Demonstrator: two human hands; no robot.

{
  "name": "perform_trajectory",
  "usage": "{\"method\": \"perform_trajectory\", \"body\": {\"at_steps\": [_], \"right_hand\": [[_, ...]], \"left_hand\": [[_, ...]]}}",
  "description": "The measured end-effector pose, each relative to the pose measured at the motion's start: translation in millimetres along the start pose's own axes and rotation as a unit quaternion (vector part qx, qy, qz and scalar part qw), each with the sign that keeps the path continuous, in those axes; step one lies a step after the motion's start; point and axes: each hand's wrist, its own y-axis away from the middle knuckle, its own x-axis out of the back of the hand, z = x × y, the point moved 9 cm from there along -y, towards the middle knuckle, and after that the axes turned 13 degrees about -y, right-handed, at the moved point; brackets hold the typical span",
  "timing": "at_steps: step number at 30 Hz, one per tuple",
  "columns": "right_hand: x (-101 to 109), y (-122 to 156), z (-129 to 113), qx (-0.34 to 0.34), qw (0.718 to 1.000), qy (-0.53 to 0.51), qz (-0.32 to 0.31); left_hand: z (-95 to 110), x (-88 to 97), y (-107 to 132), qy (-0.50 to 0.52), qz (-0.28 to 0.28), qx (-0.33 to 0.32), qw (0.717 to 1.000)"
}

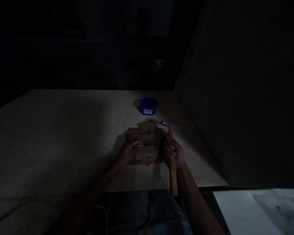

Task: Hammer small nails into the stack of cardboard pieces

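Note:
My right hand [173, 151] is wrapped round the wooden handle of a hammer [172, 173]. The hammer's metal head points away from me, above the table. My left hand [130, 151] rests at the left side of a stack of torn brown cardboard pieces [147, 150]. Its fingertips are pinched together at the left end of a dark zigzag strip [150, 143], which lies across the middle of the cardboard. In the dim light I cannot tell what the strip is made of.
A blue plastic tub [148, 107] with a white label stands behind the cardboard. The pale table [63, 137] has a tall dark panel [235, 98] along its right side. A cable [19, 205] curves at the lower left. White sheeting [259, 209] lies at the lower right.

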Motion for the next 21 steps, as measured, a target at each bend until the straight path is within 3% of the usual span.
{"method": "perform_trajectory", "body": {"at_steps": [21], "right_hand": [[6.5,-0.8,4.6,-0.015,0.998,0.04,0.046]], "left_hand": [[-7.5,-6.5,0.2,0.078,0.039,-0.033,0.996]]}}
